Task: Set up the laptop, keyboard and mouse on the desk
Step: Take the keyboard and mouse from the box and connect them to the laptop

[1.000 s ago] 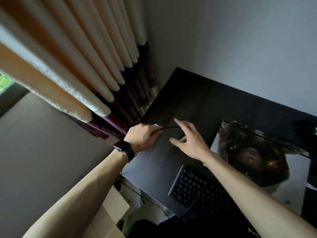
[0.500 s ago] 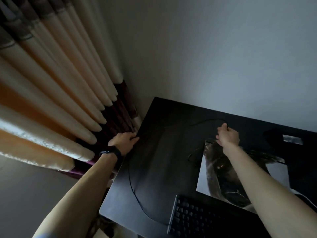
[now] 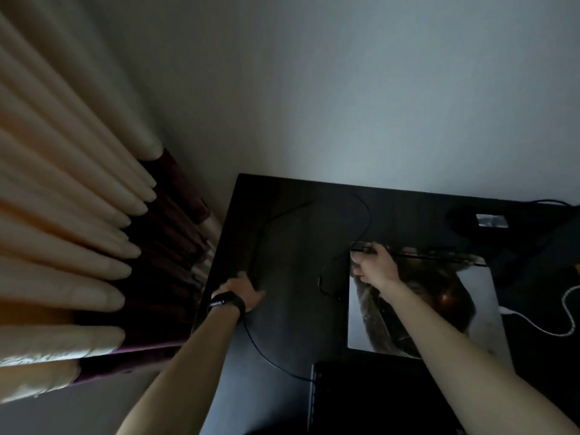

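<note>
Lighting is pretty dim, so some of this is murky. Black table (image 3: 282, 309) sits in a corner, with a grey wall (image 3: 345, 89) behind it and a cream curtain (image 3: 78, 215) with a dark purple hem on the left. The laptop (image 3: 439, 296) lies flat and closed on the right half of the table, and its lid is covered in a printed picture. The keyboard (image 3: 376, 400) is just in front of it at the near edge, almost lost in shadow.

A thin black cable (image 3: 266, 356) comes off the keyboard's left end, runs up the left side of the table, loops round the back and comes down to the laptop's back left corner. The right hand (image 3: 373, 265) is at that corner, fingers curled, pinching the cable's end. The left hand (image 3: 243, 288), with a black watch (image 3: 227, 302) on its wrist, rests on the table near the left edge, right where the cable passes. Can't tell if it's gripping the cable or just lying on it.

A white cable (image 3: 533, 326) snakes up to the laptop's right side. At the back right there's a dark lump (image 3: 464, 218) with a shiny label, and I can't make out if it's the mouse
</note>
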Available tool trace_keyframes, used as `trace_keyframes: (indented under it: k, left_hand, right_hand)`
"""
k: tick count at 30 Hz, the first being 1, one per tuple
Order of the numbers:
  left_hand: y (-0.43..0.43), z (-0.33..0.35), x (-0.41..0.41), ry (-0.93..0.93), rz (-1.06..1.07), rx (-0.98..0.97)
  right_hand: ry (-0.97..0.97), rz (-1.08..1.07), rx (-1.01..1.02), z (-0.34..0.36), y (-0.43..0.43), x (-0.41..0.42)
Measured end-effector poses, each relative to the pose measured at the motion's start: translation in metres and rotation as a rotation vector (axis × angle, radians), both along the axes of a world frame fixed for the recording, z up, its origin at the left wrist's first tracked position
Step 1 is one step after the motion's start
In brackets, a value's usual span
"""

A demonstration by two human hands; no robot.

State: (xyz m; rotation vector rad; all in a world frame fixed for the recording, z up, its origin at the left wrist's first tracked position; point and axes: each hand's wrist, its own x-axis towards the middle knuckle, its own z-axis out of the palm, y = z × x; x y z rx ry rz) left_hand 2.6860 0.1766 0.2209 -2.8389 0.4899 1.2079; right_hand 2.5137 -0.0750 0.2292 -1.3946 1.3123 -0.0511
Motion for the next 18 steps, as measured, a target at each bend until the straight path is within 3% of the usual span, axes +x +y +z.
trace_keyframes:
  k: [3,7,9,12,16,18]
  left_hand:
    - [0.021,-0.028,-0.036,0.072,0.163,0.121]
    - [0.042,-0.065,-0.056,0.26,0.447,-0.007]
    - [0.043,-0.072,-0.054,0.221,0.469,-0.079]
    - [0.022,-0.06,-0.031,0.132,0.697,-0.391]
    - [-0.029,-0.029,0.015,0.302,1.196,-0.953]
    - [-0.045,-0.029,0.028,0.293,1.11,-0.971]
  right_hand:
    - [0.13,0.203,0.029,-0.022,0.028,-0.015]
    - [0.223,0.46,0.031,-0.046,0.064,-0.038]
    - [0.261,0.531,-0.005,-0.054,0.077,-0.048]
    - [0.263,0.509,-0.085,-0.062,0.09,-0.06]
    - [0.172,0.281,-0.078,-0.059,0.092,-0.075]
    - [0.186,0.307,-0.178,-0.055,0.089,-0.084]
